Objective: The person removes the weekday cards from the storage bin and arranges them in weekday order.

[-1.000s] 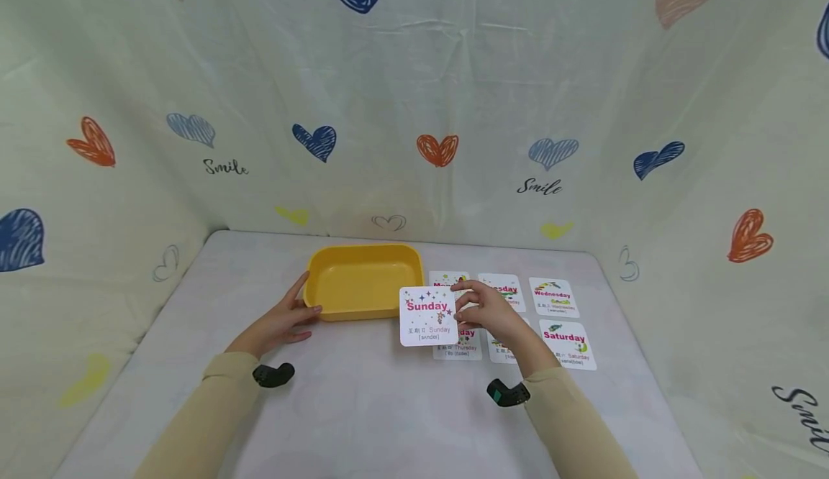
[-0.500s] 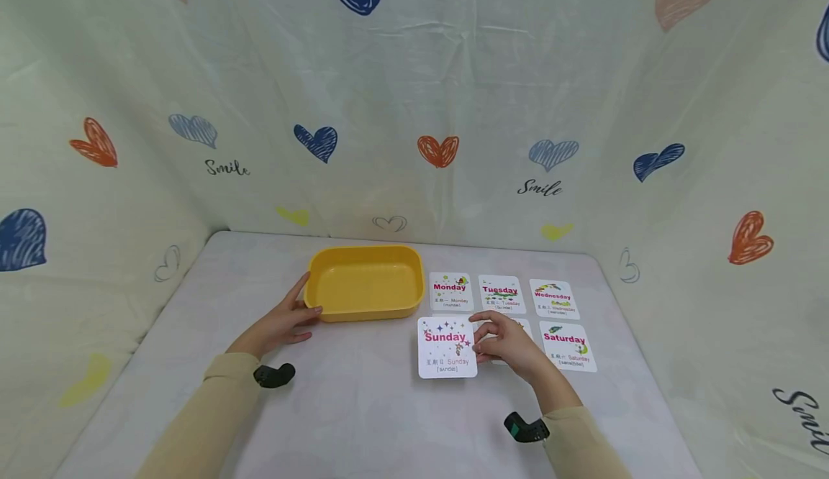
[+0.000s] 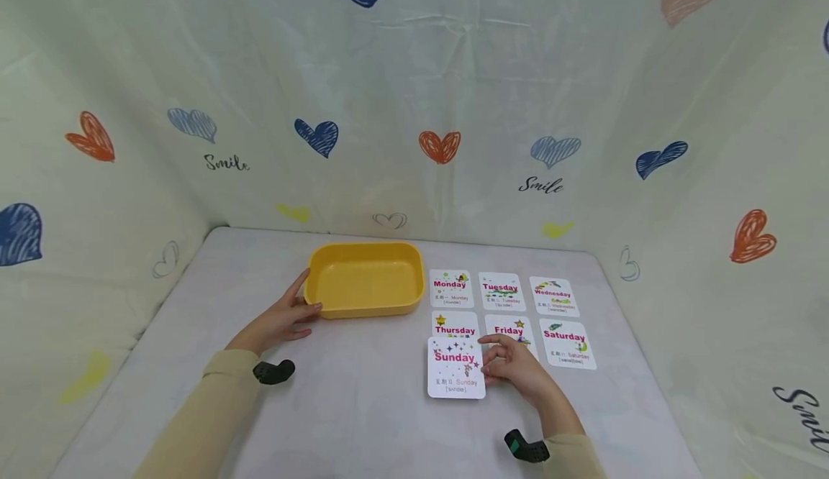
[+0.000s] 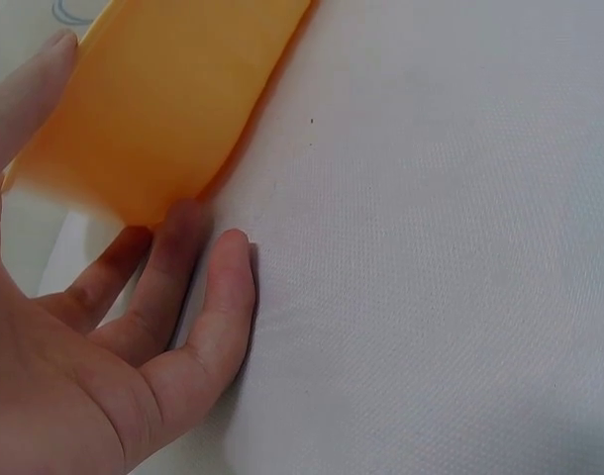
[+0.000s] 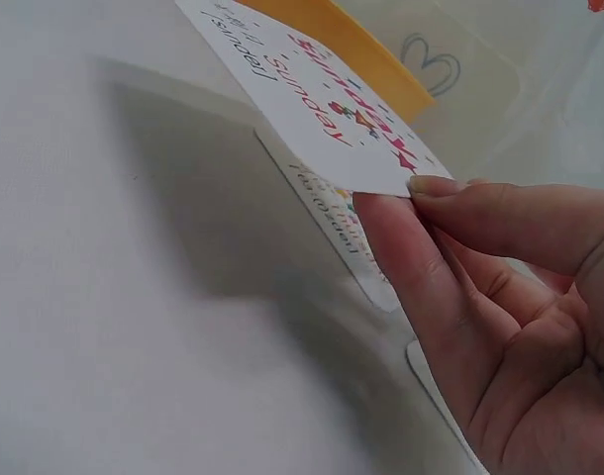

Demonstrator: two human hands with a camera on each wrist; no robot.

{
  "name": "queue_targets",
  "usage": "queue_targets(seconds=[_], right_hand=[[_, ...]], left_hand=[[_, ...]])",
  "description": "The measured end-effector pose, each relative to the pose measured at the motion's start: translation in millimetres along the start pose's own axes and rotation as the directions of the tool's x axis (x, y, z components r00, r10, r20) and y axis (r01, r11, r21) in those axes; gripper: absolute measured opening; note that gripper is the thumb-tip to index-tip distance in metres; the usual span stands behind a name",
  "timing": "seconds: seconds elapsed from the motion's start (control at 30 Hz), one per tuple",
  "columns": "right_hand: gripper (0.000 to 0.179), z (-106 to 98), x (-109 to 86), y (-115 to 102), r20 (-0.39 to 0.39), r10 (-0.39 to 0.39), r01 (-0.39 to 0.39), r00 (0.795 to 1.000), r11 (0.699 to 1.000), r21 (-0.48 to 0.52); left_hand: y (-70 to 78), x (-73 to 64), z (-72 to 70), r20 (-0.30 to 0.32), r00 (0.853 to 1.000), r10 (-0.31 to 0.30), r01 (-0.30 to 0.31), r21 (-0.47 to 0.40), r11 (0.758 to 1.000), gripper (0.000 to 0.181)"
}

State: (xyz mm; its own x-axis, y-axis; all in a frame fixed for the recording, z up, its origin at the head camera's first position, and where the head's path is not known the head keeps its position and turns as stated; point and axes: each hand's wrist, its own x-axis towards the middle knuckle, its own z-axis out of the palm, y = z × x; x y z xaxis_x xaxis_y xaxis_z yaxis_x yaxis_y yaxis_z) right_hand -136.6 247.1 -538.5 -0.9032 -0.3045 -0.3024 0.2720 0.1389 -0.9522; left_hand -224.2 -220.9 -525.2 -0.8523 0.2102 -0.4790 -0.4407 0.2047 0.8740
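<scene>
In the head view, my right hand (image 3: pixel 514 371) pinches the white Sunday card (image 3: pixel 447 385) by its right edge, between thumb and fingers. The right wrist view shows the card tilted and raised off the cloth, with a shadow below. The Sunday card overlaps the lower part of the Thursday card (image 3: pixel 445 324). My left hand (image 3: pixel 275 324) holds the near left corner of the yellow tray (image 3: pixel 363 313). In the left wrist view its thumb lies along the tray's side and its other fingertips sit at the bottom corner.
The Monday card (image 3: pixel 450 299), Tuesday card (image 3: pixel 501 303) and Wednesday card (image 3: pixel 553 306) lie in the far row, right of the tray. Below them lie the Friday card (image 3: pixel 508 322) and Saturday card (image 3: pixel 568 355). A heart-print curtain (image 3: pixel 479 191) encloses the table.
My right hand has brought the Sunday card towards the table's front and slightly right, uncovering Monday and most of Friday's heading. My left hand stays at the tray.
</scene>
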Motion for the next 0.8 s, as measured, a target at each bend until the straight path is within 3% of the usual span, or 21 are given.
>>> queue_targets(seconds=[0.3, 0.5, 0.8], right_hand=[[0.056, 4.0, -11.4, 16.6, 0.006, 0.044, -0.044, 0.999, 0.997, 0.058], [0.060, 4.8, -17.3, 22.8, -0.009, 0.074, -0.073, 0.997, 0.995, 0.066], [0.060, 4.7, -17.8, 24.0, 0.013, 0.062, -0.062, 0.998, 0.997, 0.055]], left_hand=[[5.9, -2.3, -2.0, 0.007, 1.000, -0.013, 0.013, -0.017, 1.000, 0.099], [1.5, 2.4, -1.8, 0.000, 1.000, -0.025, 0.025, -0.012, 1.000, 0.102], [2.3, 2.7, -3.5, -0.008, 1.000, -0.021, 0.021, -0.009, 1.000, 0.103]])
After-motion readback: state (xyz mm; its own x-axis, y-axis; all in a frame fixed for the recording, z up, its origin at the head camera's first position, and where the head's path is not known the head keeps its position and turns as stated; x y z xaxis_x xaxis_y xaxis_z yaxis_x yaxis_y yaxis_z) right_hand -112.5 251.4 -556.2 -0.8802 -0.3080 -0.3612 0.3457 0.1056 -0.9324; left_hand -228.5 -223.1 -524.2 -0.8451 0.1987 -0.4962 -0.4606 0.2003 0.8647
